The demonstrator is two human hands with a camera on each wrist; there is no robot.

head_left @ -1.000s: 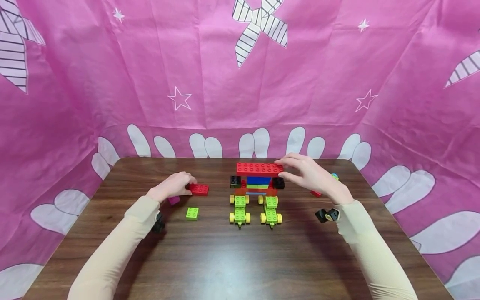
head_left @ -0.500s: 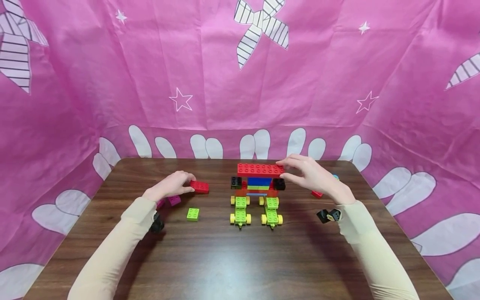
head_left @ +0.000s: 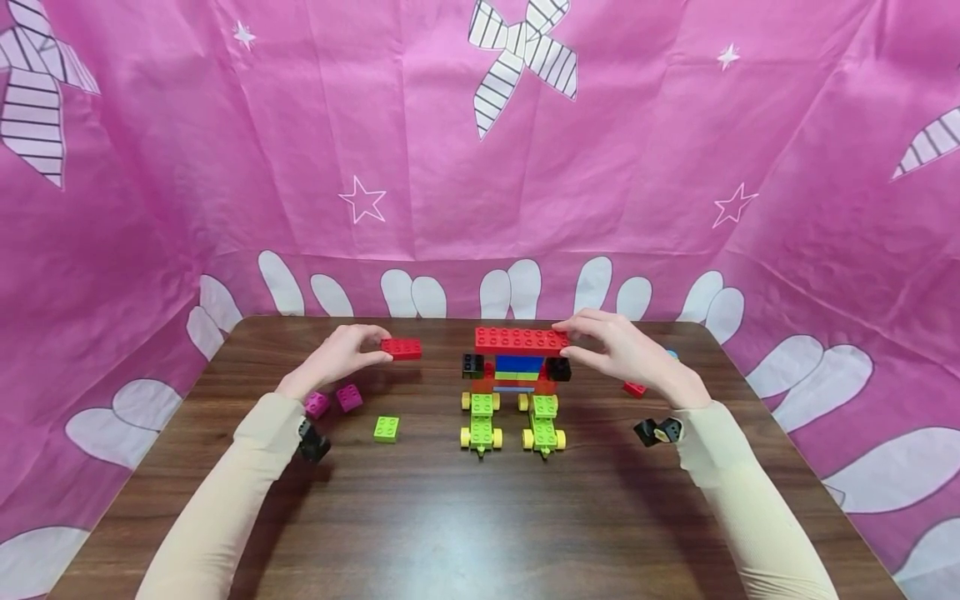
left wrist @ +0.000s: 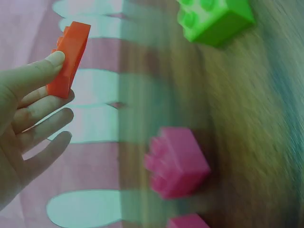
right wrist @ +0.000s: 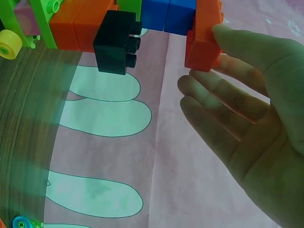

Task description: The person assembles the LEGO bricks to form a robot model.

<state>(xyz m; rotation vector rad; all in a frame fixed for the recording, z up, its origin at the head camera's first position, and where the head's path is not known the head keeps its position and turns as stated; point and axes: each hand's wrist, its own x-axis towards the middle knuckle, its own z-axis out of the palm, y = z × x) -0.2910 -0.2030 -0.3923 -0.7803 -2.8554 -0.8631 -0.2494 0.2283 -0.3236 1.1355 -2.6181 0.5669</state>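
My left hand point(head_left: 333, 358) pinches a red brick point(head_left: 402, 349) by its end, between thumb and index finger. In the left wrist view this brick is up off the table, with the other fingers spread below it. My right hand point(head_left: 622, 354) pinches the right end of a long red brick point(head_left: 517, 339), which lies across the top of a built brick model. Below it the model has blue bricks point(head_left: 519, 364), a black brick point(head_left: 472, 365) on the left and another black brick point(right wrist: 115, 42) on the right. Two lime-green wheeled bases point(head_left: 481, 417) with yellow wheels form its bottom.
Two magenta bricks point(head_left: 348, 397) and a lime-green brick point(head_left: 386, 429) lie on the wooden table point(head_left: 420, 517), left of the model. A red brick point(head_left: 634, 389) lies beyond it, partly behind the right arm. Pink patterned cloth point(head_left: 637, 150) surrounds the table.
My left hand has taken hold of the red brick and raised it off the table, uncovering the magenta bricks. The right hand keeps its grip on the long red brick.
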